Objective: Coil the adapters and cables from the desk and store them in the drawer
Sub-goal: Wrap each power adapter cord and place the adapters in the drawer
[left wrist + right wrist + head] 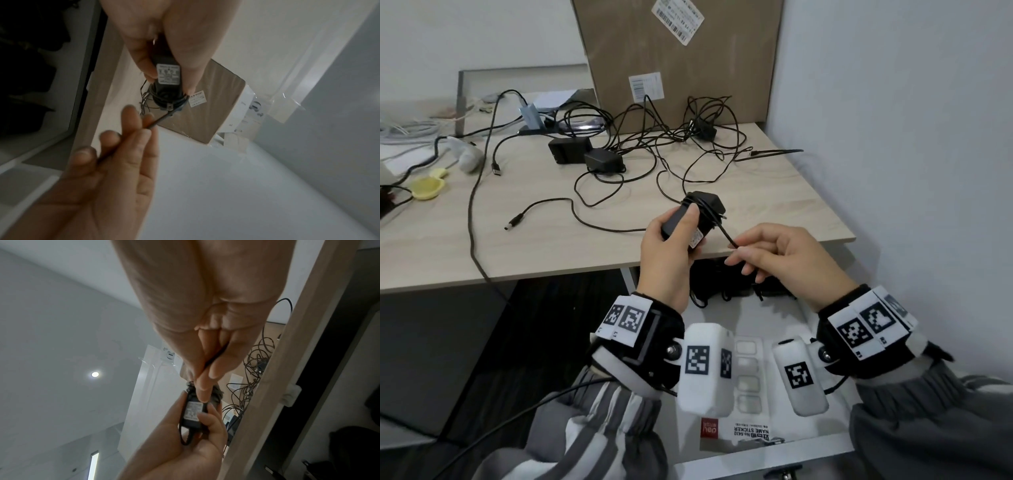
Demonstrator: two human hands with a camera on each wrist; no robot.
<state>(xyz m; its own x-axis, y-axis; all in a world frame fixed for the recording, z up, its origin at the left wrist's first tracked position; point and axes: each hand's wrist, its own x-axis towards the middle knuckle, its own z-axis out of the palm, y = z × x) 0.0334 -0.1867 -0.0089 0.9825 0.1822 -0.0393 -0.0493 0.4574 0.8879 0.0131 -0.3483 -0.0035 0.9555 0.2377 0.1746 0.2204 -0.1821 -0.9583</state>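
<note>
1. The left hand grips a black power adapter above the front edge of the wooden desk, with its cord partly wound around it.
2. The right hand pinches the loose end of the cord between thumb and fingers.
3. The white drawer sits open under both hands, with black adapters at its back.
4. 2 more adapters and tangled cables lie on the desk near a cardboard box.

Counts: 2 hands, 1 held adapter, 3 adapters on table, 1 cardboard box, 1 drawer, 2 yellow lids.
</note>
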